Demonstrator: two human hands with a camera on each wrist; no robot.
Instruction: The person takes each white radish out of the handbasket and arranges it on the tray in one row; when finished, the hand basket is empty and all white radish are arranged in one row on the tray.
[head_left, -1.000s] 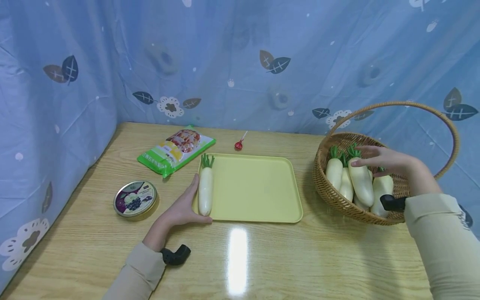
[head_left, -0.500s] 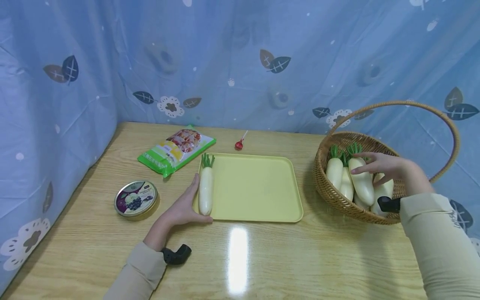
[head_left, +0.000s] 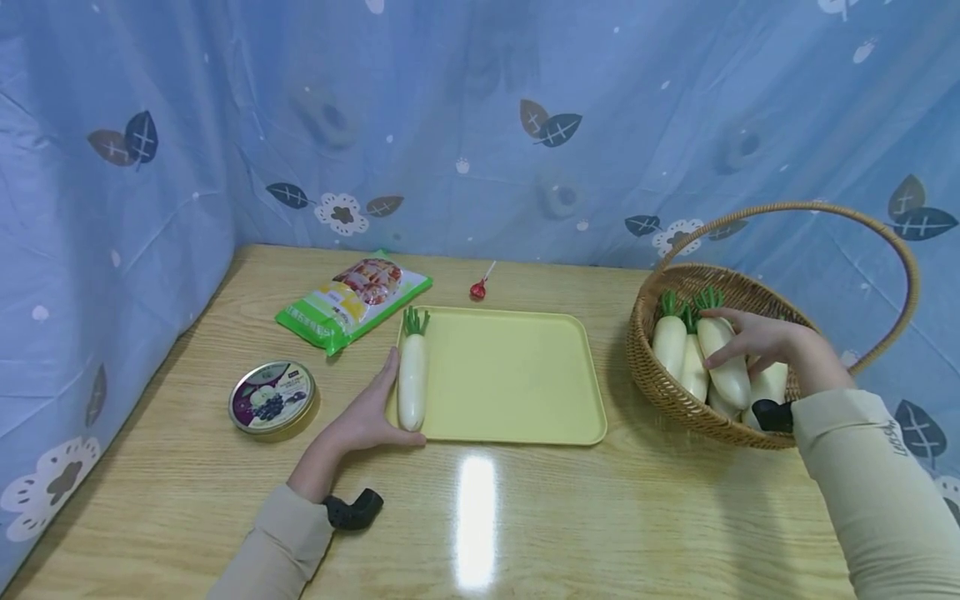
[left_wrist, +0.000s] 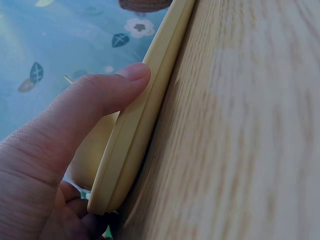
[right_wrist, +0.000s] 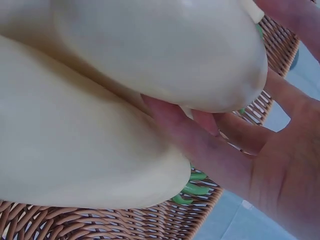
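My left hand (head_left: 367,417) holds the near left corner of the yellow tray (head_left: 513,375); in the left wrist view the thumb (left_wrist: 120,85) presses on the tray's edge, and the other fingers curl at the corner. Along the tray's left side lies a white radish (head_left: 412,383) with green tops pointing away. At the right, my right hand (head_left: 772,340) reaches into the wicker basket (head_left: 651,387) and grips another white radish (head_left: 729,383), thumb on its left, fingers on its right. In the right wrist view the fingers reach under that radish (right_wrist: 165,55).
Several more radishes (head_left: 669,346) lie in the basket, whose tall handle (head_left: 810,207) arches over the right arm. Left of the tray are a round tin (head_left: 270,396) and a green-edged food packet (head_left: 356,300). A red lollipop (head_left: 477,290) lies behind the tray.
My right hand has moved down and slightly left onto the upper radish, and its fingers have closed round it. The left hand and the tray have stayed still.
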